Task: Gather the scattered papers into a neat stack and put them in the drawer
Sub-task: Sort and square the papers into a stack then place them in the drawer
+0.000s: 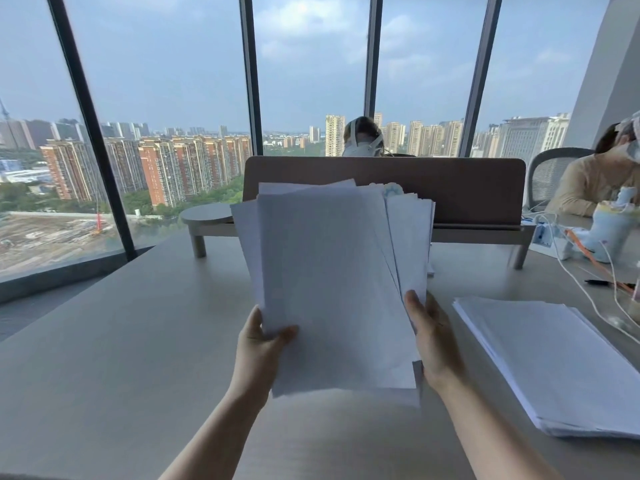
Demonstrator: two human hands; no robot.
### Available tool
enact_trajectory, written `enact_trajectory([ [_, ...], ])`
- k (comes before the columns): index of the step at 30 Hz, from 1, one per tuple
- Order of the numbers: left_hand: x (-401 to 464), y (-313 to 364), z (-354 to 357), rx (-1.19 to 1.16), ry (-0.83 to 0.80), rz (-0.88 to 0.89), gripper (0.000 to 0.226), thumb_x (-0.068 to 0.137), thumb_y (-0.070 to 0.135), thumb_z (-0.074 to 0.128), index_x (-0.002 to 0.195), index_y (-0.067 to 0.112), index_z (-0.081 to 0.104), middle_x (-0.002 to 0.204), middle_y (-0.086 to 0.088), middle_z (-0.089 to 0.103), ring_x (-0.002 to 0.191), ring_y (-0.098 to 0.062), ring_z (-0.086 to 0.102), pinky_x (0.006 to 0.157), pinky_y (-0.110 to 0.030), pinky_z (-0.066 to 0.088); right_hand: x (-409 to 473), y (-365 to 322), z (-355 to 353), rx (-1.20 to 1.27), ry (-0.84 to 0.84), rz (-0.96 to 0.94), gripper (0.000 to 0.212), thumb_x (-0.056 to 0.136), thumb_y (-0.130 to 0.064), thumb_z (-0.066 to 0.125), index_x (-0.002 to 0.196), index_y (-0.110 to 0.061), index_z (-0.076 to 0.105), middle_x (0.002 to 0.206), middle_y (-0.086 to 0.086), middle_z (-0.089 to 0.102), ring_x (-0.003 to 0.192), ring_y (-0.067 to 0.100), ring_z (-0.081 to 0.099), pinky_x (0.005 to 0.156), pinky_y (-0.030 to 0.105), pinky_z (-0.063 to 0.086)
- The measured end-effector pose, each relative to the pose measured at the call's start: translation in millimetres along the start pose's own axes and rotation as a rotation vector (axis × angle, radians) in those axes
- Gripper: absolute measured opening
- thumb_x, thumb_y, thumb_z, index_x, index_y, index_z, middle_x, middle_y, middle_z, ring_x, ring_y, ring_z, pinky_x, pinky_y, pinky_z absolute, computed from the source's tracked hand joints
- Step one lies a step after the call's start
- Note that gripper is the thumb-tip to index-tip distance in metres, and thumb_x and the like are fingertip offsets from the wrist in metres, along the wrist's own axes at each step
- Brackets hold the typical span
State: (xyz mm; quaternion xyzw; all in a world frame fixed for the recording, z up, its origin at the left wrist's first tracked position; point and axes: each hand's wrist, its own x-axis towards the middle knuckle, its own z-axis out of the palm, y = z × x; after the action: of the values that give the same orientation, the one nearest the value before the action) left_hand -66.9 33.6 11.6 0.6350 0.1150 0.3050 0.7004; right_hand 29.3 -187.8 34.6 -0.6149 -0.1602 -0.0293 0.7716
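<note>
A loose, uneven bundle of white papers stands upright above the grey desk, its sheets fanned out of line at the top and sides. My left hand grips its lower left edge, thumb on the front sheet. My right hand holds the lower right edge, thumb against the sheets. A second, flatter stack of white paper lies on the desk to the right. No drawer is in view.
A brown divider screen on a low shelf crosses the desk's far side, with a person behind it. At the right sit another person, cables, a pen and a soft toy. Tall windows stand beyond.
</note>
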Motion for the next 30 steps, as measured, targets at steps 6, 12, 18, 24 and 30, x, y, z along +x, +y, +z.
enact_trajectory([
  [6, -6.3, 0.3, 11.0, -0.026, 0.077, 0.106, 0.037, 0.068, 0.006, 0.08, 0.098, 0.019, 0.063, 0.088, 0.004, 0.074, 0.081, -0.009, 0.066, 0.074, -0.024, 0.053, -6.5, -2.9, 0.1, -0.182, -0.067, -0.141, 0.029, 0.091, -0.021, 0.06, 0.12, -0.021, 0.063, 0.107, -0.013, 0.074, 0.101, 0.003, 0.068, 0.086, 0.018, 0.051],
  [12, -16.1, -10.3, 5.8, -0.036, 0.062, 0.07, 0.028, 0.068, 0.019, 0.079, 0.083, 0.011, 0.056, 0.082, -0.013, 0.069, 0.076, -0.02, 0.064, 0.069, -0.034, 0.05, -25.6, 26.4, -6.5, -0.113, -0.037, -0.068, 0.033, 0.08, -0.021, 0.069, 0.112, -0.015, 0.066, 0.1, -0.002, 0.076, 0.096, 0.013, 0.071, 0.084, 0.031, 0.054],
  [18, -17.2, 0.9, 18.6, -0.071, 0.028, 0.055, 0.036, 0.069, 0.024, 0.077, 0.103, 0.022, 0.065, 0.093, 0.002, 0.075, 0.084, -0.01, 0.07, 0.068, -0.022, 0.054, -25.2, 22.7, 3.9, -0.103, 0.007, -0.101, 0.04, 0.079, -0.026, 0.066, 0.118, -0.015, 0.064, 0.105, -0.002, 0.075, 0.099, 0.011, 0.07, 0.084, 0.024, 0.054],
  [24, -18.5, -0.6, 22.2, 0.033, 0.006, 0.062, 0.012, 0.082, 0.006, 0.073, 0.091, 0.013, 0.069, 0.081, 0.004, 0.076, 0.077, -0.008, 0.069, 0.068, -0.022, 0.054, -27.0, 26.8, 2.1, -0.136, 0.031, -0.088, 0.028, 0.096, -0.004, 0.057, 0.113, -0.026, 0.063, 0.109, -0.014, 0.073, 0.106, 0.004, 0.067, 0.098, 0.03, 0.049],
  [30, -14.7, -12.7, 28.9, 0.141, -0.017, 0.044, 0.008, 0.089, 0.009, 0.065, 0.089, 0.017, 0.068, 0.077, 0.012, 0.073, 0.071, -0.001, 0.064, 0.067, -0.021, 0.049, -32.7, 24.5, -3.4, -0.204, 0.03, -0.053, 0.039, 0.094, 0.003, 0.051, 0.121, -0.023, 0.062, 0.111, -0.009, 0.073, 0.104, 0.006, 0.068, 0.089, 0.025, 0.051],
])
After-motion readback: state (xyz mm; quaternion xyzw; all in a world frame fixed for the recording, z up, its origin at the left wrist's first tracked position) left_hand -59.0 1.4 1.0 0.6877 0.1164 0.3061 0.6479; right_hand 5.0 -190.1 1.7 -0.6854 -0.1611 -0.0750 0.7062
